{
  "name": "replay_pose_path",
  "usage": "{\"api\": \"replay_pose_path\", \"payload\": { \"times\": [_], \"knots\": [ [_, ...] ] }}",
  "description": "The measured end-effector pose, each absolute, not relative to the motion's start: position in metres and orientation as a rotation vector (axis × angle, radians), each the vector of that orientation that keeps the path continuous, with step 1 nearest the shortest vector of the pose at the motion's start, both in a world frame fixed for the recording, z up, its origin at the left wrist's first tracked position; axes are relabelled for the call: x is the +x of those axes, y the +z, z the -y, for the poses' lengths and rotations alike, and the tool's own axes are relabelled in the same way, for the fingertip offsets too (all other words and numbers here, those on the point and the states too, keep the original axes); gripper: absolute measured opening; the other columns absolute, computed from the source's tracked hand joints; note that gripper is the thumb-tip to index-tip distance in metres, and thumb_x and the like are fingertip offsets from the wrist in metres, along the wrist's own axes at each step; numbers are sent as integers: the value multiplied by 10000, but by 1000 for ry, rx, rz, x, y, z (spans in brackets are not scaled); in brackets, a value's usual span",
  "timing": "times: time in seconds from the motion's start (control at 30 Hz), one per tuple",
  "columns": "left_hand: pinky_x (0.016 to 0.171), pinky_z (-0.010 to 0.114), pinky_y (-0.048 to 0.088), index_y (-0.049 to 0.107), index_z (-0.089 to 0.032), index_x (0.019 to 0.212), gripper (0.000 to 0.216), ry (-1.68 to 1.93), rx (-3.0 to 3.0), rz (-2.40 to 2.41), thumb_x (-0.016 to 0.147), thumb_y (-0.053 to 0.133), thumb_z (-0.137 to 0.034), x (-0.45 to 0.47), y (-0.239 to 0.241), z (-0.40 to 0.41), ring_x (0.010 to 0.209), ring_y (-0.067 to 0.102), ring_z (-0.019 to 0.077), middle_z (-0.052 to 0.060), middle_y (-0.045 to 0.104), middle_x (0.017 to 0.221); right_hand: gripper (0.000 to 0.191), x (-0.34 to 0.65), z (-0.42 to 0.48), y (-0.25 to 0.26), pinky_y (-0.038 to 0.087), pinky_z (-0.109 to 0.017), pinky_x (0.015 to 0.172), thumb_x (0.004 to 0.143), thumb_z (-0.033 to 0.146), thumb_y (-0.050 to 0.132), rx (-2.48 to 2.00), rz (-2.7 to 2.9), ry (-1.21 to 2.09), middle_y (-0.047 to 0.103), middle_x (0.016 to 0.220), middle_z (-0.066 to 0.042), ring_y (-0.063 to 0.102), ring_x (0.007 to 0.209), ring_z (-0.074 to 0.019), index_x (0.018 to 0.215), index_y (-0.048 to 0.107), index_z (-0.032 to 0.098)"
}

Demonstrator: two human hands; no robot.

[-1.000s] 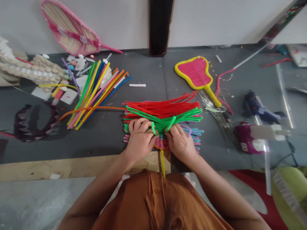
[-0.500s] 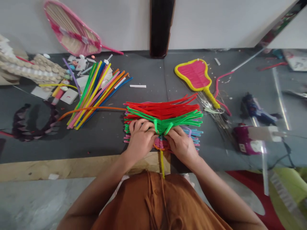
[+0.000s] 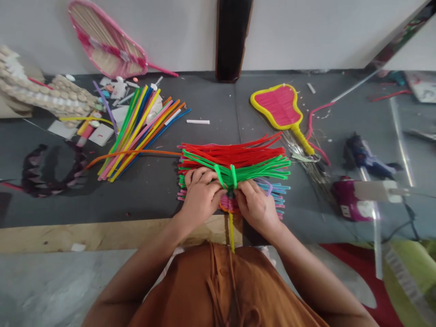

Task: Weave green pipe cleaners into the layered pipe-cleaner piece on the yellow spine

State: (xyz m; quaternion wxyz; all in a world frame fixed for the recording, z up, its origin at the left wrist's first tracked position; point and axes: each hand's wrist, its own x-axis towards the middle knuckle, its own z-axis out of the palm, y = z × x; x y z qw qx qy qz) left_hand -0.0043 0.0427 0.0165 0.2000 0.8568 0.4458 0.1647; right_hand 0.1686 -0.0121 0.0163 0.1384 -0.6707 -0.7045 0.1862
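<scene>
In front of my body lies a layered bundle of pipe cleaners, with red pipe cleaners (image 3: 221, 154) at the back and green pipe cleaners (image 3: 259, 168) nearer me. My left hand (image 3: 200, 195) rests on the left half of the bundle, thumb and fingers pinched on green pipe cleaners near the middle. Opposite it, my right hand (image 3: 257, 204) pinches green pipe cleaners close to the centre line. Two green ends stand up between the hands. Pink and blue tips stick out at the sides, and a yellow stem (image 3: 232, 231) runs toward me. The pinched parts are mostly hidden by my fingers.
Loose coloured pipe cleaners (image 3: 136, 136) lie to the left, beside a dark braided band (image 3: 29, 177). A pink-and-yellow fan (image 3: 277, 106) is at the back right. Farther right are a purple-and-white glue gun (image 3: 354, 197) and a dark blue tool (image 3: 364, 154).
The two upright green ends have shifted: the right one now stands straighter and closer to the left one. Both hands stay at the bundle's middle. The view has moved slightly.
</scene>
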Motion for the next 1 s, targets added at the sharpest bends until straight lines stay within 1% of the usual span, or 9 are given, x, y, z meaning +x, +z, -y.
{"api": "replay_pose_path", "payload": {
  "times": [0.1,0.2,0.33,0.47,0.63,0.83,0.93,1.0],
  "knots": [
    [952,447,325,707,-219,829,163,490,2356,-1248,916,583,-280,-6,16,-44,1058,536,239,35,702,1019,223,169,13,14,283,-243,515,985,277,392,-1922,2023,538,642,863,-39,606,826,-155,880,579,214],
    [962,454,317,705,-226,819,178,464,2378,-1233,922,571,-281,-6,16,-44,1055,539,238,28,705,1010,237,170,13,13,285,-247,519,991,292,384,-1934,2005,526,648,853,-35,614,817,-155,889,584,217],
    [974,470,315,703,-217,774,228,446,2407,-1254,929,559,-302,-5,14,-43,1063,539,252,52,700,958,235,171,13,10,333,-241,552,994,286,388,-1894,1995,502,667,853,-38,631,844,-153,927,602,214],
    [986,477,305,700,-216,803,204,454,2422,-1332,924,568,-315,-3,8,-41,1078,536,264,62,701,943,232,171,14,8,365,-236,576,989,283,402,-1876,1985,491,689,844,-33,640,836,-153,935,621,225],
    [984,474,292,698,-221,817,165,440,2397,-1357,915,583,-287,0,6,-39,1101,525,260,53,710,948,250,170,17,4,400,-238,610,986,281,399,-1844,1971,438,698,792,-32,650,783,-158,921,633,223],
    [973,501,255,717,-254,849,132,494,2352,-1355,910,601,-269,1,11,-37,1142,503,267,10,747,949,247,170,17,3,402,-232,597,977,274,410,-1842,1958,423,692,771,-32,648,750,-155,931,646,215],
    [963,508,256,732,-269,882,129,553,2320,-1367,909,607,-281,1,11,-37,1141,510,270,12,758,900,248,170,17,3,407,-231,603,973,267,411,-1840,1952,433,688,771,-30,646,756,-156,923,649,220],
    [962,513,252,737,-271,870,143,574,2315,-1367,912,600,-272,1,11,-37,1141,519,270,11,760,859,254,170,17,3,411,-231,612,975,267,408,-1819,1954,435,687,769,-29,647,766,-156,913,651,223]
  ]
}}
